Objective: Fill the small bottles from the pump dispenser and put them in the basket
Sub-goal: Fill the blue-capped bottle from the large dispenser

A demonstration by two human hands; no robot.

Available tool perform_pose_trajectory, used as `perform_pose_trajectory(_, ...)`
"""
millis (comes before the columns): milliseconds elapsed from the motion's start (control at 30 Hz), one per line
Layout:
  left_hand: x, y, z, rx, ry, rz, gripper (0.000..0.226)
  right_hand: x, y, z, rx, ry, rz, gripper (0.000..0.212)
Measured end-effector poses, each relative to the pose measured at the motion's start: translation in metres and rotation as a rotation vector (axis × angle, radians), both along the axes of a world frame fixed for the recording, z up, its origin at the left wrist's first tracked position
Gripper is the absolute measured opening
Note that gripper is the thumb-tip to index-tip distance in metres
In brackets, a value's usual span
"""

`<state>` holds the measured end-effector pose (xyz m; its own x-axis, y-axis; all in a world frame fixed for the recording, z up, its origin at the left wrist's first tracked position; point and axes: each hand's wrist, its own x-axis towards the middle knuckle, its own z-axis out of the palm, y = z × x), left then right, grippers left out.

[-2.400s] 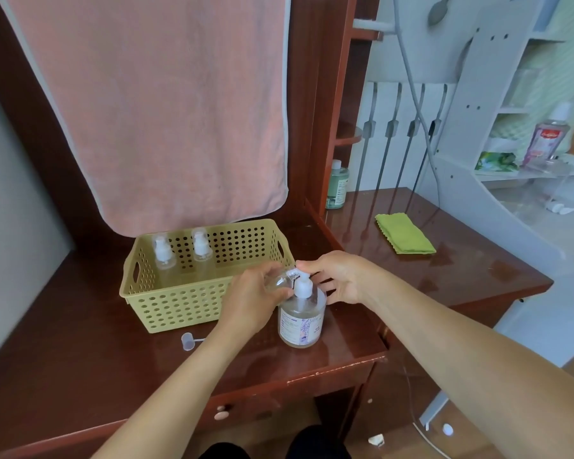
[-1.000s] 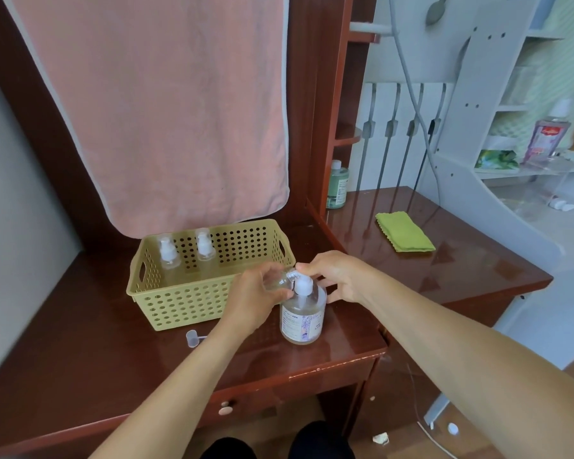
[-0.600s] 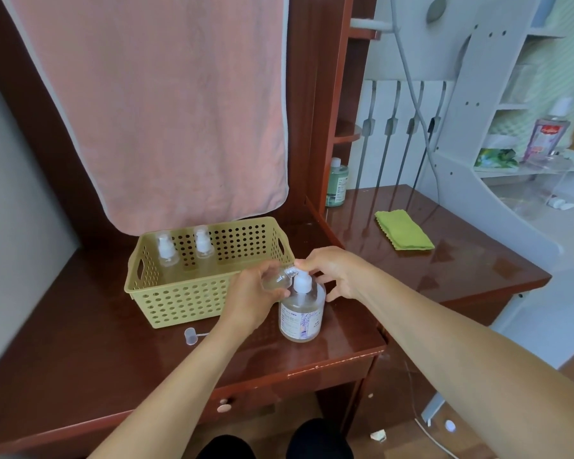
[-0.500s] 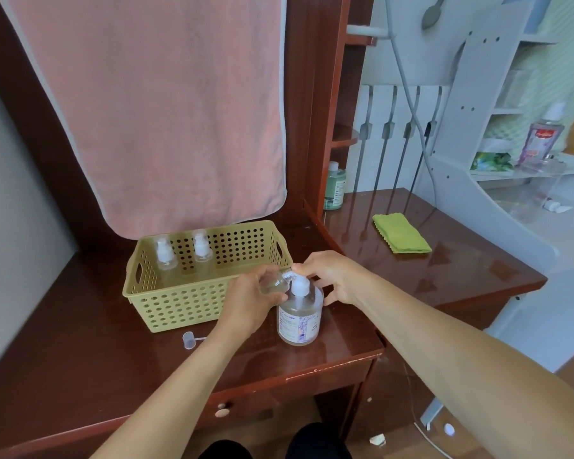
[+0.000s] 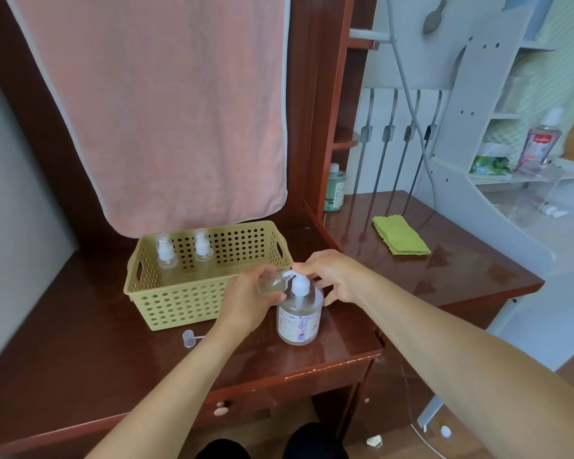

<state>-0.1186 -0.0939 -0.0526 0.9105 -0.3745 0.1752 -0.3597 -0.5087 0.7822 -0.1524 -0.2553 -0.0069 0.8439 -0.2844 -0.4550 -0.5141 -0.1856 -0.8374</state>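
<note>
A clear pump dispenser [image 5: 299, 313] with a white pump head stands on the dark wooden desk. My left hand [image 5: 249, 298] grips a small clear bottle [image 5: 272, 283], tilted with its open neck at the pump's spout. My right hand [image 5: 328, 273] rests on top of the pump head, fingertips by the spout. The yellow perforated basket [image 5: 186, 303] stands just left of the hands. Two small capped bottles [image 5: 166, 258] stand upright in its back left part. A small clear cap [image 5: 189, 337] lies on the desk in front of the basket.
A pink towel [image 5: 166, 104] hangs behind the basket. A green cloth [image 5: 400, 235] lies on the right desk, with a green bottle [image 5: 334, 187] at its back corner. White shelves at the right hold a pink bottle [image 5: 539, 140]. The desk's front edge runs close below the dispenser.
Both hands stay at the pump head with the small bottle held to the spout. Only the camera view has shifted slightly.
</note>
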Motion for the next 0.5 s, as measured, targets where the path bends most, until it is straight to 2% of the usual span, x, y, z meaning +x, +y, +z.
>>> perform_pose_trajectory(100, -0.002, 0.001, 0.004, -0.011, -0.004, -0.006, 0.043, -0.004, -0.003, 0.009, 0.02, 0.041, 0.026, 0.045)
perform_pose_trajectory(500, -0.001, -0.001, 0.003, 0.009, -0.037, -0.033, 0.047, -0.002, 0.0, 0.007, -0.019, 0.024, 0.021, 0.047)
